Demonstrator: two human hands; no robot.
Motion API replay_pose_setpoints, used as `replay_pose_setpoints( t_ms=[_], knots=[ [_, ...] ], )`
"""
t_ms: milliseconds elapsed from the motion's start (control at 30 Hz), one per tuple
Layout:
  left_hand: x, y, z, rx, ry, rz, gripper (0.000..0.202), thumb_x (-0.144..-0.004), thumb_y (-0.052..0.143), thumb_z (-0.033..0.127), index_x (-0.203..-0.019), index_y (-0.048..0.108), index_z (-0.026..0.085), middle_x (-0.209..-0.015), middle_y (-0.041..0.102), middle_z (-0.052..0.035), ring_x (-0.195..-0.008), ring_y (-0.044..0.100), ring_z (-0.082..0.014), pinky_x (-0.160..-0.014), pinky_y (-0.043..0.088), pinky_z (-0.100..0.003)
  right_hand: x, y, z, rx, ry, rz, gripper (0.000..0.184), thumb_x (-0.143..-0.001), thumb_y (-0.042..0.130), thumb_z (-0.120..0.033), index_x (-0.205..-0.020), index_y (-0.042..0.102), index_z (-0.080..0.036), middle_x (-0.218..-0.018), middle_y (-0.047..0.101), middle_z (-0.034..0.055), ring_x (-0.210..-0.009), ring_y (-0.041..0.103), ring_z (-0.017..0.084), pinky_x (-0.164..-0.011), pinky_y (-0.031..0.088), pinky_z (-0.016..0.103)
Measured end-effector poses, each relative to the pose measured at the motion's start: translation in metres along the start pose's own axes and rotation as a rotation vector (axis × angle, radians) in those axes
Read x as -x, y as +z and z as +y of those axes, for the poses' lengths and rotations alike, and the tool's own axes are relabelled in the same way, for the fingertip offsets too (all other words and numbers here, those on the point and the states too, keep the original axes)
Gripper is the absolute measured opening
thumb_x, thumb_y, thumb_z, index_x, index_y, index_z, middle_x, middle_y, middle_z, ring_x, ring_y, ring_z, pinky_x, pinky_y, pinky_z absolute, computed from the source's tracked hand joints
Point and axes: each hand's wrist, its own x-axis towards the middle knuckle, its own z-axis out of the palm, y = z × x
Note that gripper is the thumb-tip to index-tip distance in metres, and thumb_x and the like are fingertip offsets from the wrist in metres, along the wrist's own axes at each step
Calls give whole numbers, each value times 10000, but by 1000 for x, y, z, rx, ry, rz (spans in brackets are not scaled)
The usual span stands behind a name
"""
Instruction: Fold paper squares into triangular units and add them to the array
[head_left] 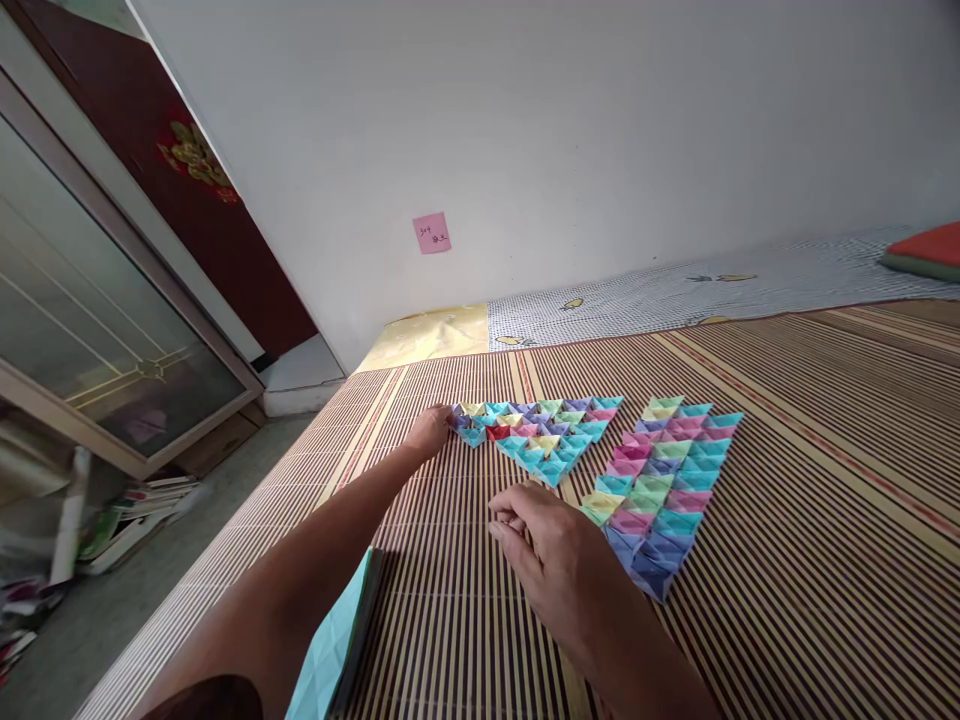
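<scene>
My left hand [430, 430] reaches to the left end of a group of small folded paper pieces [551, 468]. Its fingers are closed at a purple folded paper piece [456, 421] there. My right hand [551, 540] hovers closer to me, between this group and a second one, with its fingers curled in and nothing visible in them. The second group of folded paper pieces [667, 465], in blue, pink, green and yellow, lies in overlapping columns to the right. One red piece [497, 433] stands out in the first group.
A striped bamboo mat [825, 500] covers the bed. A light blue creased paper sheet [330, 640] lies beside my left forearm. Along the wall [600, 150] runs a patterned cloth [615, 305]. A pink note [432, 233] is stuck above. Books [142, 515] lie on the floor at left.
</scene>
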Motion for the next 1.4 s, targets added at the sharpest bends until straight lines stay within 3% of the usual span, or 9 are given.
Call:
replay_pose_setpoints(
  t_ms=[567, 833, 1400],
  knots=[
    [8, 5, -7, 61, 43, 98, 352, -1005, 678, 353, -1309, 652, 178, -1301, 680, -115, -1073, 702, -260, -896, 615, -470, -2, 0, -1, 3, 20, -36, 151, -928, 624, -25, -933, 663, -171, -890, 696, 46, -818, 703, 219, -671, 484, 301],
    [5, 8, -11, 67, 9, 227, 364, -1004, 678, 350, -1325, 642, 181, -1325, 667, -119, -1084, 696, -264, -896, 615, -471, -3, -4, -6, 50, 57, -79, 144, -933, 624, -41, -958, 676, -173, -934, 726, 58, -863, 718, 233, -701, 517, 318],
    [3, 19, -6, 55, 66, 190, 347, -1007, 675, 353, -1307, 654, 182, -1309, 678, -116, -1080, 699, -260, -904, 613, -472, -4, -6, -9, 49, 90, -98, 153, -935, 606, -44, -949, 661, -187, -953, 731, 63, -877, 710, 229, -722, 508, 325]
  ],
)
